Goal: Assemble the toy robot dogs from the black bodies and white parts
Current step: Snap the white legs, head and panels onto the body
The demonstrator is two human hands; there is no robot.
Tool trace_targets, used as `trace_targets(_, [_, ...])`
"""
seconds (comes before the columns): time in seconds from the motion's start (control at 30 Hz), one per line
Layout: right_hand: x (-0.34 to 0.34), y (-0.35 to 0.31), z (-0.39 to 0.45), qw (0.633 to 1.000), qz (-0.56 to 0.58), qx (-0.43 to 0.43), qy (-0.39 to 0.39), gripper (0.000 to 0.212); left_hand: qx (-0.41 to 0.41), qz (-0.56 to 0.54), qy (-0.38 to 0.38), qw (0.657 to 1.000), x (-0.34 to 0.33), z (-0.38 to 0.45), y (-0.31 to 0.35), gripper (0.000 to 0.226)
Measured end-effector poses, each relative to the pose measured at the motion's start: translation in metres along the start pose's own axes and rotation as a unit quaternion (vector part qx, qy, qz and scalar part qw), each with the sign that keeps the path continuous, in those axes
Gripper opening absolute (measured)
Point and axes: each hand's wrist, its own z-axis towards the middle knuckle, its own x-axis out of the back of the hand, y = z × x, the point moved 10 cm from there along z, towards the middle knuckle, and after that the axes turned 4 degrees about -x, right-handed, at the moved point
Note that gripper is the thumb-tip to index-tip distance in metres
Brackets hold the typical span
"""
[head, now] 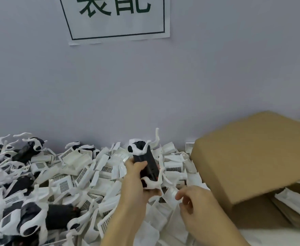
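Note:
My left hand (136,181) grips a toy dog's black body (148,161) and holds it upright above the pile. White leg parts sit on the body at its top (141,148) and at its bottom (151,183). My right hand (195,205) hovers just right of and below it, fingers loosely curled; whether it pinches one of the white parts under it, I cannot tell. A heap of loose white parts (85,173) covers the table. Several assembled black-and-white dogs (30,221) lie at the left.
A brown cardboard box (252,157) stands tilted at the right, with white parts (291,201) under its raised edge. A grey wall rises behind the table, with a white sign (117,20) pinned to it.

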Motion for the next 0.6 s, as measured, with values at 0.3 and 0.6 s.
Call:
trace_targets(0.3, [0.035,0.006,-0.006,0.958,0.221,-0.041,0.180,0.041,-0.035,0.166,-0.004,0.985,-0.005,0.014,-0.011,0.047])
trace_targets(0.6, [0.031,-0.045,-0.025,0.961,0.025,0.183,0.207,0.074,-0.031,0.174,0.057,0.983,-0.004,0.008,-0.018,0.045])
